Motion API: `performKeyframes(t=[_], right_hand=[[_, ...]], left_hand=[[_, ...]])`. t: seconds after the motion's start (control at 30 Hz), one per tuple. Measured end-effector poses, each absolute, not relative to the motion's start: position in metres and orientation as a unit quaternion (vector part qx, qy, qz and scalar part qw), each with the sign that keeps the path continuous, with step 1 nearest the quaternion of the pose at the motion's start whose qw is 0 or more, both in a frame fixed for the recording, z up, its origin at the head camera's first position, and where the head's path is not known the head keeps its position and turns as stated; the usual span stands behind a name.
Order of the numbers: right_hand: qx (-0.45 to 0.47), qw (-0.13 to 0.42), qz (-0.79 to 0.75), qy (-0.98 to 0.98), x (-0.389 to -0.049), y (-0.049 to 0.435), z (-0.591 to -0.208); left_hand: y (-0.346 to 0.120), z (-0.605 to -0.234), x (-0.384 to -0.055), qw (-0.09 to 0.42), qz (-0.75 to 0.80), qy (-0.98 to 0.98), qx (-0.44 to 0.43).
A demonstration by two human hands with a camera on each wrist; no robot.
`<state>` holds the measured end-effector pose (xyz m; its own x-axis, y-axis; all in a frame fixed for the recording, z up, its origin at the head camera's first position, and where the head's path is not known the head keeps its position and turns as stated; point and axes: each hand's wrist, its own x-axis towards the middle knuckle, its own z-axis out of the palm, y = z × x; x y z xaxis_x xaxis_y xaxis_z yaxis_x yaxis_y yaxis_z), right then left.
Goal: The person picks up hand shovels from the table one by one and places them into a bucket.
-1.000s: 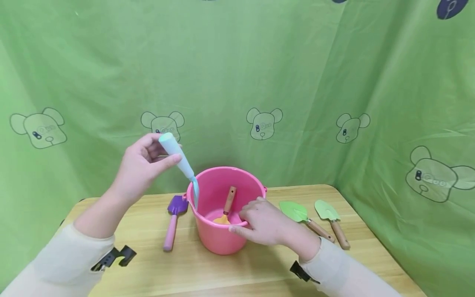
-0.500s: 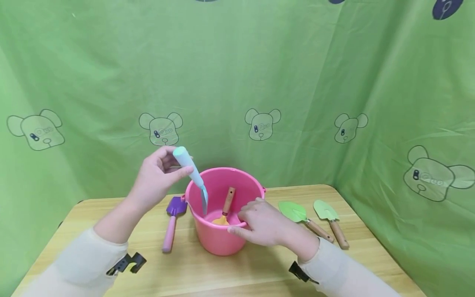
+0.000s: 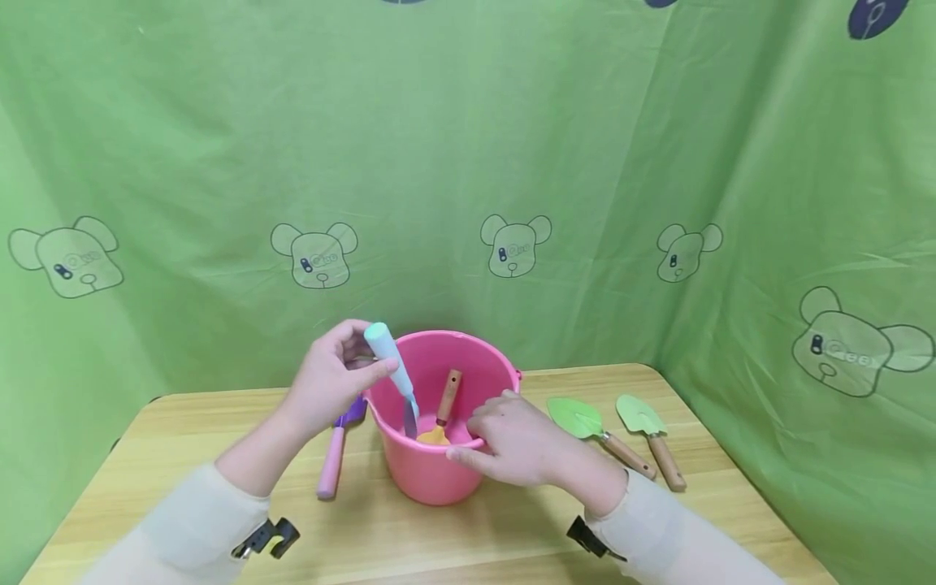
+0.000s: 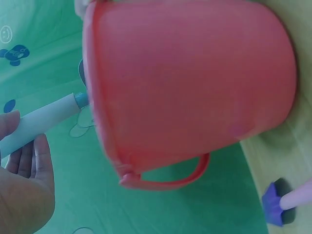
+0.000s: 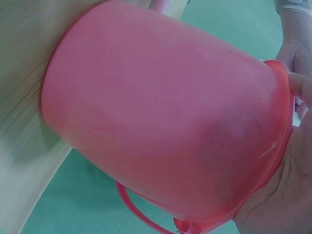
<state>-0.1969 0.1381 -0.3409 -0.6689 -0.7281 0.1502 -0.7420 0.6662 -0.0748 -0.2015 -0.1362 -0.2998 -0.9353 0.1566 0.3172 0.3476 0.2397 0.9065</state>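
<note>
A pink bucket (image 3: 431,475) stands upright on the table. My left hand (image 3: 336,378) pinches the pale blue handle of a toy shovel (image 3: 395,366) between thumb and fingers, above the bucket's left rim. The shovel tilts, its blade down inside the bucket. In the left wrist view the shovel's handle (image 4: 44,119) shows in the fingers, while its blade is mostly behind the bucket wall. My right hand (image 3: 515,439) grips the bucket's near right rim, thumb outside and fingers over the edge. Inside the bucket leans a yellow shovel (image 3: 449,398) with a wooden handle.
A purple shovel (image 3: 332,463) with a pink handle lies left of the bucket, partly behind the left hand. Two green trowels with wooden handles, one bright (image 3: 578,418) and one pale (image 3: 643,416), lie to the right. Green fabric (image 3: 439,162) hangs behind the wooden table (image 3: 409,544).
My left hand has moved right and down, bringing the blue shovel's blade lower into the bucket. The right hand has kept its hold on the rim.
</note>
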Motion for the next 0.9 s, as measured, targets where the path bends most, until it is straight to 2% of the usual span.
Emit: performKeyframes(t=[0.33,0.9], right_hand=[[0.407,0.056,0.066,-0.909,-0.197,0.138,-0.34],[0.401,0.05,0.066,-0.912,-0.196,0.138,-0.34]], left_hand=[[-0.125,-0.32,-0.201,0.051,-0.597,-0.784,-0.162],[-0.111,-0.337,-0.196,0.063,-0.519,-0.833,-0.181]])
